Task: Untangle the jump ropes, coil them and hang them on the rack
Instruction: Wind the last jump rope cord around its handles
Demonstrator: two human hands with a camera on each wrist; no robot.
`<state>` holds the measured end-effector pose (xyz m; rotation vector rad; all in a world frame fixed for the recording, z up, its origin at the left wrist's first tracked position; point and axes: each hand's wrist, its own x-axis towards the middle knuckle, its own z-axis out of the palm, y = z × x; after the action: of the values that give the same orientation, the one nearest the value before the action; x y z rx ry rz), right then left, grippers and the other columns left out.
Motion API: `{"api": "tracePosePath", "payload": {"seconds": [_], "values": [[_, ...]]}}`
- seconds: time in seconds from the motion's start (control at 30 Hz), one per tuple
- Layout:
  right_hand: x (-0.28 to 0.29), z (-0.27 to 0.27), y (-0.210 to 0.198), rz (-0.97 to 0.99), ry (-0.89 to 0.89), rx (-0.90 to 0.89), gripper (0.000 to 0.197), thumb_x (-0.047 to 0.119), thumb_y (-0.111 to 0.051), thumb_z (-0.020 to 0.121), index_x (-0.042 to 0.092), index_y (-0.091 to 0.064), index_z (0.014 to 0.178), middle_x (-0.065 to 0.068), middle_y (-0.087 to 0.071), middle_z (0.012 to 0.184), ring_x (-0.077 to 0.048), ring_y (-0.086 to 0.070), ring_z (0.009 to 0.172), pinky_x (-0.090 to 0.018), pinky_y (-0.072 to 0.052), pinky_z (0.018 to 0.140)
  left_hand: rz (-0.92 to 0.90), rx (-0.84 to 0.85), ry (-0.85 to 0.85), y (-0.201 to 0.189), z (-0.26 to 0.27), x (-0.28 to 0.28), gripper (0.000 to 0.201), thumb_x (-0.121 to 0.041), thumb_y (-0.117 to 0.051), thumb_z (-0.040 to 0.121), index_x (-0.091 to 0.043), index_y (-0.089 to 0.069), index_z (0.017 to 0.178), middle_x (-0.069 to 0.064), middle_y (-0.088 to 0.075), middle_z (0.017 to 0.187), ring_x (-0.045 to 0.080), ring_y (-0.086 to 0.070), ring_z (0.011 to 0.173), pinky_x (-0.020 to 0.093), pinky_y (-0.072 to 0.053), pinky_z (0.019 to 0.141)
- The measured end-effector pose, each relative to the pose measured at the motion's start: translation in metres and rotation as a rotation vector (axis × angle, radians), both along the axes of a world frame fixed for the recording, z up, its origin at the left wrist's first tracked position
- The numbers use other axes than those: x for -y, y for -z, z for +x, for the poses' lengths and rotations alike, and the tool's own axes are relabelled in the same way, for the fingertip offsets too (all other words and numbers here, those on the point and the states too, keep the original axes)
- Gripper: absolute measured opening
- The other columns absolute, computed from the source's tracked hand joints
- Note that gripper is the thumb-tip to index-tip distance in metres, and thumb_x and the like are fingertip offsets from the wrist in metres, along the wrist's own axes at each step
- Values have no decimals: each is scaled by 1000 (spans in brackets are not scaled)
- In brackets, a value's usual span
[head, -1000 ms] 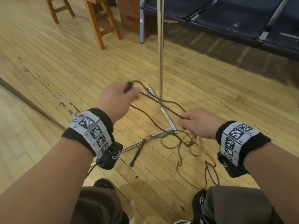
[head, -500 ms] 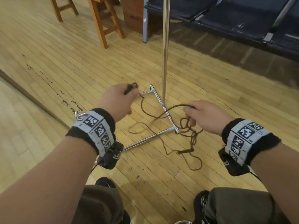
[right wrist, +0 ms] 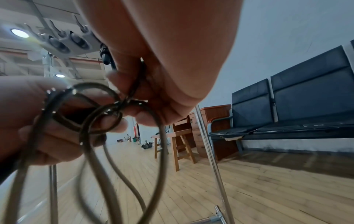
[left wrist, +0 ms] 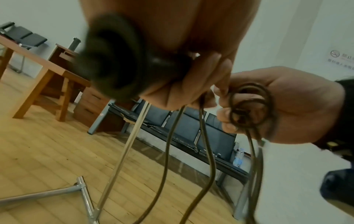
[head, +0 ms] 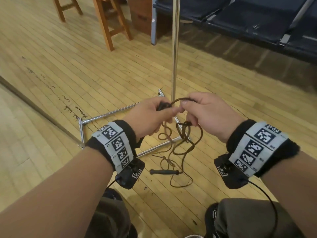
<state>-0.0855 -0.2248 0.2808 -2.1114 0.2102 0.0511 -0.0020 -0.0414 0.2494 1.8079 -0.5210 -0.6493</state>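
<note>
A brown jump rope (head: 184, 134) hangs in tangled loops between my two hands, in front of the rack's pole (head: 175, 48). My left hand (head: 154, 114) grips one black handle (head: 163, 106), which shows blurred and close in the left wrist view (left wrist: 118, 63). My right hand (head: 202, 109) holds the cord, with small coils (left wrist: 249, 106) wound round its fingers. The hands almost touch, and a short arc of cord joins them. The other black handle (head: 164, 172) lies on the floor below. The rack's hooks (right wrist: 63, 39) show overhead in the right wrist view.
The rack's chrome base frame (head: 109, 115) lies on the wooden floor under my hands. Wooden stools (head: 109, 23) and a cabinet stand behind on the left. A row of dark seats (head: 240, 19) runs along the back right. My knees are at the bottom edge.
My right hand has risen and moved left until it meets the left hand, taking up cord into small loops. The loose handle now lies on the floor.
</note>
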Motion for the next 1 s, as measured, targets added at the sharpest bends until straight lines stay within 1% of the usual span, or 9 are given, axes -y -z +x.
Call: {"api": "tracePosePath", "payload": {"seconds": [0.07,0.17,0.33,0.47,0.6,0.77,0.87,0.93,1.0], "values": [[5,-2,7,-47,-20,-41,24,37,-58,101,23,-72,87,2,-61,65,-20,-58,65,-50,-57,78,-2,-8,-136,-4,9,-6,16,-39,-71,98,-23,-70,97,-6,-60,68,7,-45,49,24,-38,48],[15,-5,21,-178,-78,-121,23,40,-60,100,27,-70,84,9,-62,64,-1,-54,55,-24,-52,57,-14,9,-244,-10,19,-16,11,-30,-71,98,-21,-69,92,-5,-56,67,8,-42,50,26,-36,51],[41,-15,56,-495,-170,-460,30,43,-51,104,25,-69,89,5,-72,84,-14,-67,78,-34,-58,76,-129,-82,-583,-18,38,-38,13,-32,-73,97,-21,-72,103,-6,-64,74,4,-44,50,21,-38,45],[57,-32,75,-571,-190,-700,29,36,-52,104,18,-72,93,1,-74,85,-12,-63,68,-23,-48,60,-72,-72,-846,-17,60,-70,20,-30,-75,96,-20,-71,114,-5,-70,85,7,-47,53,24,-41,45],[48,-20,57,-447,-57,-470,29,36,-52,104,21,-70,87,5,-75,82,-11,-67,73,-25,-48,60,312,82,-563,-1,48,-54,53,-20,-75,92,-35,-59,140,-2,-64,116,12,-57,64,25,-48,47],[21,-7,27,-362,-54,-217,30,35,-53,103,22,-69,83,5,-71,74,-6,-61,64,-21,-45,54,235,227,-256,-1,22,-21,41,-33,-77,93,-43,-64,131,-17,-67,118,-2,-57,60,15,-43,50],[7,-6,18,-389,-125,-121,31,36,-53,103,22,-65,79,7,-63,65,-3,-52,53,-20,-41,49,193,194,43,-1,6,-8,30,-43,-75,94,-47,-67,123,-31,-69,101,-9,-54,51,10,-40,49],[4,-6,15,-405,-133,-60,28,37,-54,103,26,-64,79,7,-61,64,-4,-53,53,-21,-40,48,224,147,158,1,2,0,14,-44,-73,96,-40,-73,109,-25,-66,75,-4,-50,46,14,-40,45],[5,-5,13,-369,-118,-20,26,36,-57,102,27,-65,79,8,-60,63,-3,-53,54,-18,-42,45,249,147,132,0,3,0,9,-45,-72,97,-36,-73,95,-16,-65,68,0,-49,48,21,-43,48]]}}
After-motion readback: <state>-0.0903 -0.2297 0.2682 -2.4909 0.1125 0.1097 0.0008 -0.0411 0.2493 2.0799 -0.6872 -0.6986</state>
